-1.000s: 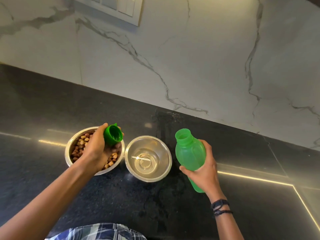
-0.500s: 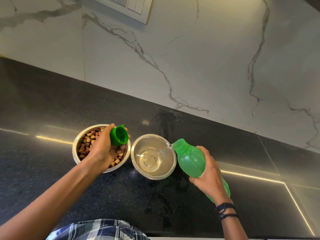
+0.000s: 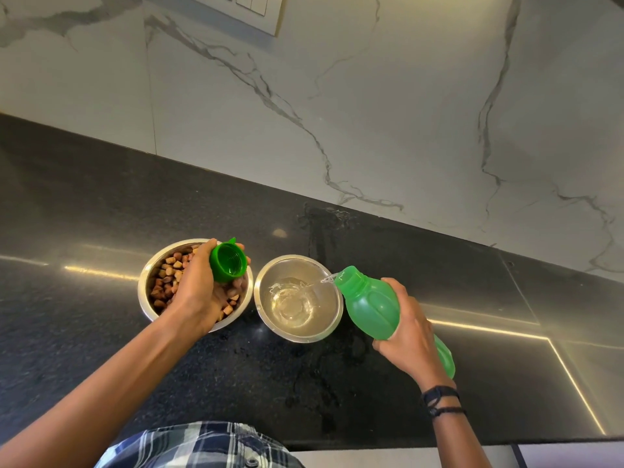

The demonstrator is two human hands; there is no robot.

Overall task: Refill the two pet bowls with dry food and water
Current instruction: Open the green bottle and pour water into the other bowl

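Two steel bowls are sitting side by side on the black counter (image 3: 101, 332). The left bowl (image 3: 148, 282) is holding dry food (image 3: 167, 275); the right bowl (image 3: 332, 319) is holding water (image 3: 290, 302). The right hand (image 3: 410, 336) is gripping a green bottle (image 3: 369, 305), tilting its mouth over the right bowl's rim while a thin stream is running in. The left hand (image 3: 199, 292) is hovering over the food bowl, fingers closed around the green cap (image 3: 228, 263), its threaded inside facing up.
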